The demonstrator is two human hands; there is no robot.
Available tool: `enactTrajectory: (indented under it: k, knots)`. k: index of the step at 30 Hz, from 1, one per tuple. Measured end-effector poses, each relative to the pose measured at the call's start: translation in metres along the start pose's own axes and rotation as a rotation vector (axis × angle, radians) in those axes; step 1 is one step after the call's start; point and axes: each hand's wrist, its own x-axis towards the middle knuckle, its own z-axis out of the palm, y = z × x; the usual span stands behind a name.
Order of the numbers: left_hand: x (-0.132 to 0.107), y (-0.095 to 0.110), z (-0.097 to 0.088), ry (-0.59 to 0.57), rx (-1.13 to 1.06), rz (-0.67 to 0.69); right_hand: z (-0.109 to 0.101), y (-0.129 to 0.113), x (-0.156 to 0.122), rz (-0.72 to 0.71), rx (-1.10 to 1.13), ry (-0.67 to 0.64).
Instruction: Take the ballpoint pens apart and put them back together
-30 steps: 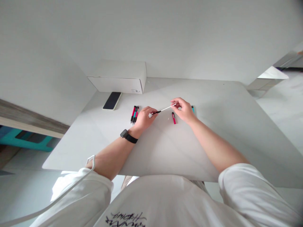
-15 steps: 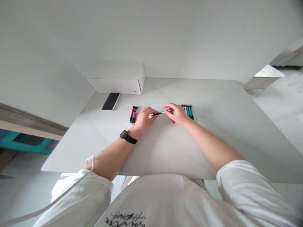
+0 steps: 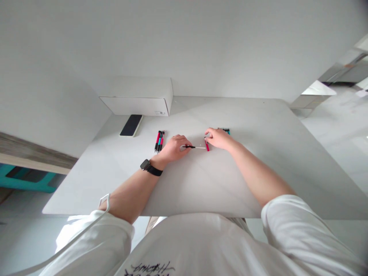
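Note:
My left hand point(image 3: 174, 148) is closed in a pinch on a black pen front section point(image 3: 188, 146), from which a thin pale refill point(image 3: 200, 148) sticks out to the right. Just beyond the refill's tip, a pink pen barrel point(image 3: 207, 146) lies near the table's middle. The fingers of my right hand point(image 3: 217, 138) are closed around its far end. Beside my left hand is a small group of pink, teal and black pens point(image 3: 160, 141). More pens point(image 3: 228, 131) lie behind my right hand, which hides most of them.
The white table point(image 3: 230, 184) reaches back to a pale wall. A white box point(image 3: 135, 105) stands at the back left, with a phone point(image 3: 131, 125) lying in front of it. A black watch point(image 3: 151, 167) is on my left wrist, and a white strap point(image 3: 83, 230) crosses the left sleeve.
My right hand has let go of the refill and moved to the pink barrel. My left hand, still holding the black section, has come slightly nearer to me.

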Motion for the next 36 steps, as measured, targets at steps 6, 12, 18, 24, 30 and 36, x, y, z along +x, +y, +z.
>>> enactTrajectory:
  k: [6,12,18,24,30,36]
  knots:
    - [-0.002,0.003,0.003,-0.09,0.108,0.013,0.011,-0.005,-0.003,-0.002,-0.145,-0.061]
    - [-0.001,0.003,0.002,0.037,0.093,-0.052,0.008,-0.009,-0.002,-0.074,-0.121,0.073]
    - [0.0,0.0,0.002,0.196,0.059,-0.116,0.002,-0.025,-0.009,-0.276,0.042,0.113]
    - [0.0,0.0,0.003,0.16,0.025,-0.086,0.005,-0.041,-0.018,-0.413,0.04,0.059]
    - [0.001,0.0,0.004,0.119,0.005,-0.049,0.008,-0.048,-0.02,-0.485,0.119,0.101]
    - [0.001,-0.003,0.003,0.201,-0.116,-0.181,-0.002,-0.041,-0.016,-0.379,0.318,0.264]
